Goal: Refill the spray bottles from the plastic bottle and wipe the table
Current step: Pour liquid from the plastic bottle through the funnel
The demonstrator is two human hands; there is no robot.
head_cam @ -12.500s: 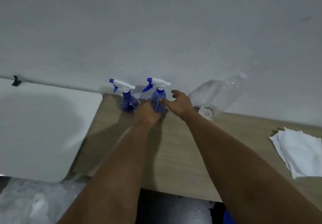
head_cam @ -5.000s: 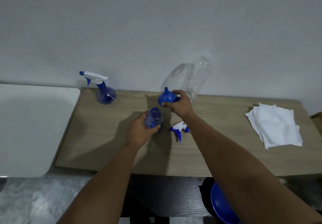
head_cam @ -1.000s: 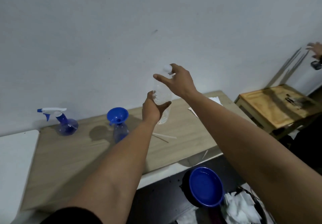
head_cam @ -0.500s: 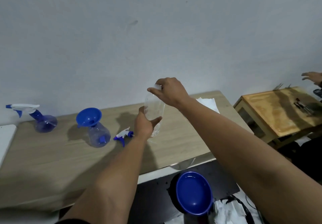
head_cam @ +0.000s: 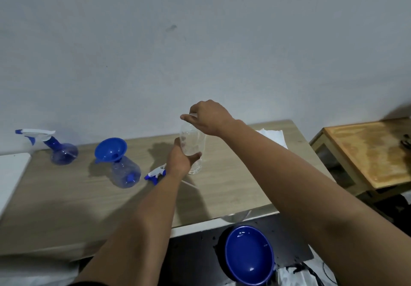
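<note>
Step in hand: uncapping the plastic bottle [head_cam: 193, 150], standing upright mid-worktop [head_cam: 66, 196], base looks down on the wood. Left hand [head_cam: 181, 160] wrapped round the lower body, grip closed on the clear wall, thumb to the right side. Right hand [head_cam: 209, 116] over the top, fingertips pinched tight on the cap [head_cam: 193, 114]; cannot tell whether cap already loose. Refill target ready to the left: open spray bottle [head_cam: 125, 173] with blue funnel [head_cam: 110, 148] seated in its neck, funnel tilted a bit. Removed trigger head [head_cam: 155, 173] lying between that bottle and the left hand. Second spray bottle [head_cam: 63, 153] far left, head on, untouched. White cloth [head_cam: 272, 135] far right behind the right forearm, wipe not yet started. Next move, by judgement: finish twisting cap off, park it, carry bottle left and tip over funnel. Thin wall likely to flex under squeeze, so light hold; tilted funnel a spill risk.
</note>
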